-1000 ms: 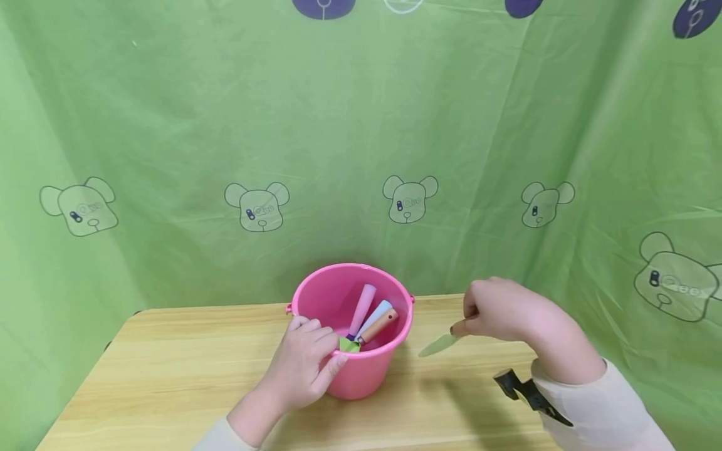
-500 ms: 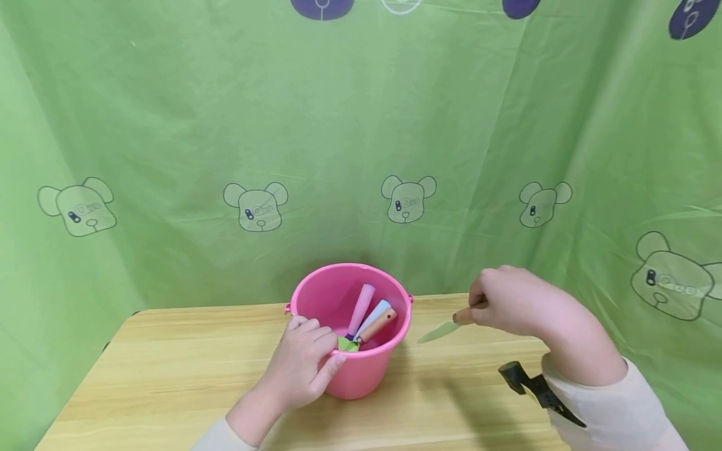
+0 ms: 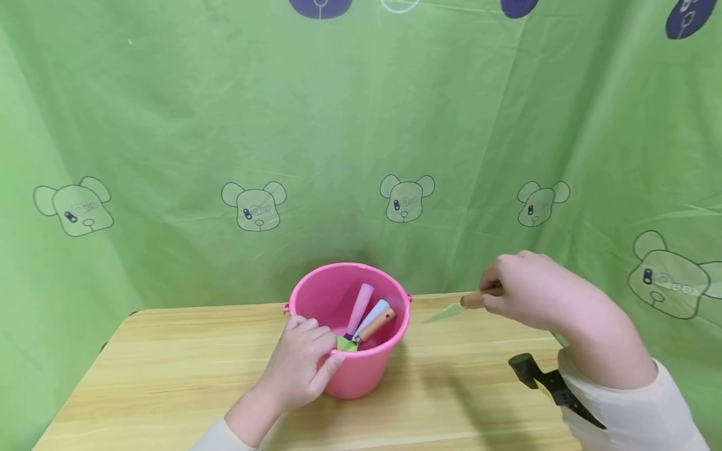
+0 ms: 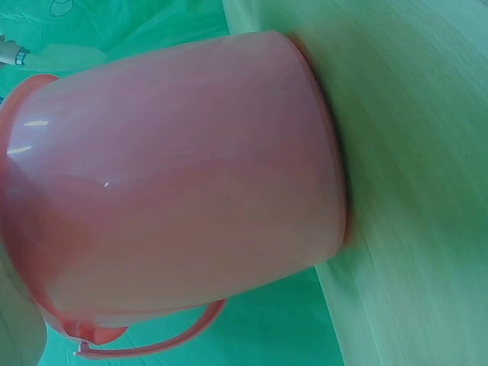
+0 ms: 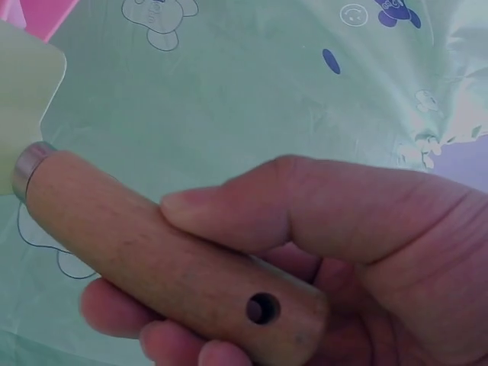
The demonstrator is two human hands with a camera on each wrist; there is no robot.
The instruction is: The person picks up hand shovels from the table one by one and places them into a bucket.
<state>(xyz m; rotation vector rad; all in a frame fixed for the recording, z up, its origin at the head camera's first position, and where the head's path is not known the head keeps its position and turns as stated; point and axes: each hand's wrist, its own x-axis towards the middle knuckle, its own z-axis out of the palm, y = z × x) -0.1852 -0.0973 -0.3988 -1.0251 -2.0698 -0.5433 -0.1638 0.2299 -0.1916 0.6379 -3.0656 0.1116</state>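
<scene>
A pink bucket (image 3: 358, 377) stands upright on the table, and my left hand (image 3: 298, 364) grips its near-left rim with the thumb outside. Leaning inside it are a purple handle (image 3: 360, 308), a light blue handle (image 3: 370, 318) and a wooden handle (image 3: 376, 324); a bright green piece (image 3: 346, 344) shows near my left fingers. To the right of the bucket, my right hand (image 3: 533, 291) holds a small hand trowel (image 3: 448, 312) above the table, its pale green blade pointing left. In the right wrist view, thumb and fingers wrap its wooden handle (image 5: 145, 236), which has a metal collar.
The light wood table (image 3: 169, 369) extends on both sides of the bucket. Behind and to the right hangs a green curtain (image 3: 338, 138) with bear prints. In the left wrist view the bucket's handle (image 4: 168, 343) hangs along its side. A black wrist mount (image 3: 558, 389) sits on the right sleeve.
My right hand has moved up and to the right, and the trowel has lifted and tilted flatter with it. The left hand stays on the bucket's rim.
</scene>
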